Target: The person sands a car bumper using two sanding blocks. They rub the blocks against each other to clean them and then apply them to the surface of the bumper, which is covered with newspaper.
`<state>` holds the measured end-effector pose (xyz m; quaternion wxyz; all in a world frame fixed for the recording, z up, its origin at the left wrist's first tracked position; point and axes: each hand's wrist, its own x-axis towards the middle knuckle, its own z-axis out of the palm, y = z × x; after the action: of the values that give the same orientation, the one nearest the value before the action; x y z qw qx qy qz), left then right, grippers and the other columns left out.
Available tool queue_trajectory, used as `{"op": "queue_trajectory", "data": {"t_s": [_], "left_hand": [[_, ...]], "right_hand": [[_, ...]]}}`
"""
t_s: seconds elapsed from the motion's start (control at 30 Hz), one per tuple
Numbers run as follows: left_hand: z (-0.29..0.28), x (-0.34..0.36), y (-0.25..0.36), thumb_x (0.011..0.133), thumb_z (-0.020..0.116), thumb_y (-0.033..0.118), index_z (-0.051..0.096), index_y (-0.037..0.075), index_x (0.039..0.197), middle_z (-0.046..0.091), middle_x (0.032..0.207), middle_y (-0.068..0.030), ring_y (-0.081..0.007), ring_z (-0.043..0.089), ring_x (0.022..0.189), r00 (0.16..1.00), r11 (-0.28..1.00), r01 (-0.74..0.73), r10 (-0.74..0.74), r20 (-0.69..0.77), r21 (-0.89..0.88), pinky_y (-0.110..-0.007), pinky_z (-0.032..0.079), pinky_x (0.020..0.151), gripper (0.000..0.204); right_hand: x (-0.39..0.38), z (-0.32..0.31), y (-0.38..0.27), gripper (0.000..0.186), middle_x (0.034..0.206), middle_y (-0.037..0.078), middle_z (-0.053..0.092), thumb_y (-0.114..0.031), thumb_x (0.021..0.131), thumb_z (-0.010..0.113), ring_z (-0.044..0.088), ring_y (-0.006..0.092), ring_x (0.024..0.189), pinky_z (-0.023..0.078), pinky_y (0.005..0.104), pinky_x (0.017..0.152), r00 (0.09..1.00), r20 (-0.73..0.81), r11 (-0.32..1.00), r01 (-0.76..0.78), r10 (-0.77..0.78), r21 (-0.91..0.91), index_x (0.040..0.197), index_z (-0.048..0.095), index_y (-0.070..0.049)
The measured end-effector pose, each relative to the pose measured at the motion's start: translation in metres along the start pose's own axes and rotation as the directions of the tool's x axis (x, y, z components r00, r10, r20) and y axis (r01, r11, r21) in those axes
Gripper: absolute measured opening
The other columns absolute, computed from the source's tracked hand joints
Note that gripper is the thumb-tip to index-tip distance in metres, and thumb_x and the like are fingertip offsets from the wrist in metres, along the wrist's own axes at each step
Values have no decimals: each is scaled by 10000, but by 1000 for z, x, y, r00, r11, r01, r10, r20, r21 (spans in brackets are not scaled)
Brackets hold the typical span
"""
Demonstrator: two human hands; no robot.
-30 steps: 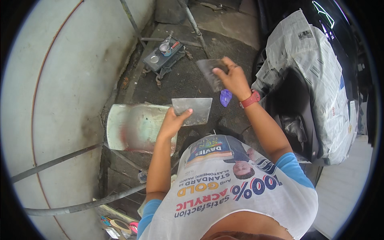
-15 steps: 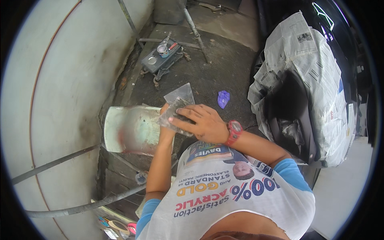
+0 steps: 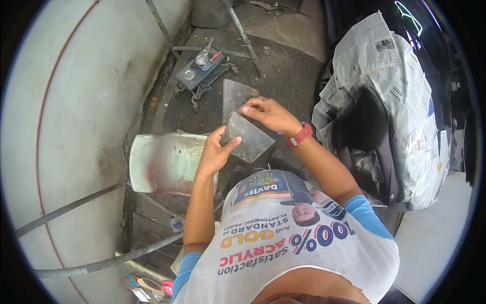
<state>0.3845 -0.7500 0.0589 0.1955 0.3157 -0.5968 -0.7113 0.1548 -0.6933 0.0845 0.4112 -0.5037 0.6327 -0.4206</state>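
Note:
Two thin, square, grey plates are in my hands, their surfaces smudged. My left hand (image 3: 215, 154) pinches the nearer plate (image 3: 249, 139) at its left edge, with the thumb lying on top. The farther plate (image 3: 235, 93) is gripped along its right side by my right hand (image 3: 273, 115), whose fingers are curled. The near plate's upper corner overlaps the far one in view; whether they touch I cannot tell. Left of my left hand is a pale green curved panel (image 3: 167, 161) with reddish and grey patches.
Beyond my hands, a dark box (image 3: 198, 76) on a low stand bears a small can (image 3: 203, 62) and a round lid (image 3: 189, 75). Newspaper (image 3: 405, 96) covers part of a black vehicle at right. Metal pipes (image 3: 101, 266) cross at lower left by the pale wall (image 3: 76, 126).
The plates, pressed together under my right hand before, are now apart, one in each hand. My right hand has moved away and turned. The purple crumpled thing is now mostly hidden behind my right wrist.

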Motion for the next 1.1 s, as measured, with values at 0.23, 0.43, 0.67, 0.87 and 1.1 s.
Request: {"op": "queue_trajectory", "data": {"t_s": [0.23,0.43,0.67,0.87,1.1], "left_hand": [[-17,4,6,951,763,79,686,-15,1249,744,1141,-69,-128,671,1033,988,991,-37,17,-151,-128,-312,521,956,322],[-51,3,-1,967,757,83,683,0,1240,747,1139,-71,-139,679,1037,920,937,-133,-4,-392,-323,-306,513,978,294],[-38,5,-10,971,755,87,631,8,1322,733,1216,-92,-183,696,1085,972,886,-40,-73,-224,-461,-349,533,1002,380],[-27,2,-27,990,735,122,592,9,1362,701,1281,-125,-238,693,1160,962,584,-41,-195,-189,-811,-429,542,1066,414],[5,13,-16,969,749,91,569,-18,1351,659,1295,-128,-219,648,1177,896,782,-194,-104,-431,-593,-384,522,1035,436]], "right_hand": [[-4,-7,-11,337,726,0,669,-360,975,746,547,95,691,454,304,671,989,144,984,-12,38,-177,893,775,-35],[-34,-42,41,381,801,106,724,-384,977,727,627,181,736,506,377,755,999,24,936,-18,29,-351,968,793,-9],[-16,-25,18,254,924,45,731,-254,989,719,589,103,779,510,306,746,970,-142,976,-179,197,127,1134,787,-56],[-17,-14,16,493,1120,64,716,-42,993,668,650,87,846,538,262,697,928,-331,857,23,173,514,1473,555,-67],[-22,-11,16,419,1124,65,722,-108,1019,683,717,112,901,616,281,696,941,-213,674,-20,261,738,1406,529,-73]]}}
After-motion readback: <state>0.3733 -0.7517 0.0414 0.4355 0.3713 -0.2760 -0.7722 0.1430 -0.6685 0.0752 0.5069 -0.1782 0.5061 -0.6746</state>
